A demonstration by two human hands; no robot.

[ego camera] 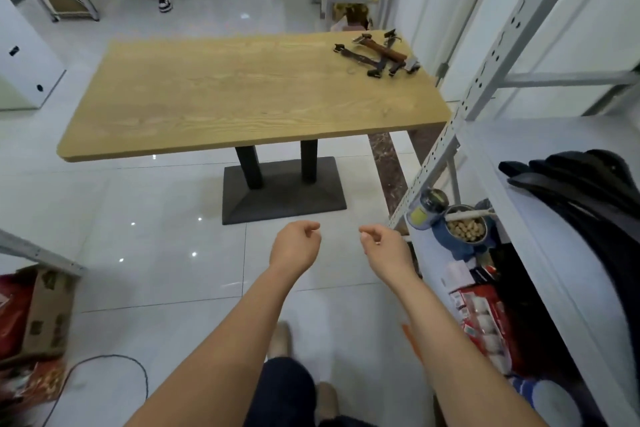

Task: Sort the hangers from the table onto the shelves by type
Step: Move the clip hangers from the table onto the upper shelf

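Both hands empty: left hand (295,248) and right hand (384,246) loosely curled, out in front, well away from the counter (214,94). Small pile of hangers (375,54) on its far right corner, beside the shelves (540,163). Black ones (585,191) already up there. Probably heading back for more.

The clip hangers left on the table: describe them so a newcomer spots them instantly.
Find the wooden table on its black pedestal. At its far right corner, beside the white shelving upright, lies a small crossed pile of dark clip hangers. Nothing else lies on the tabletop.
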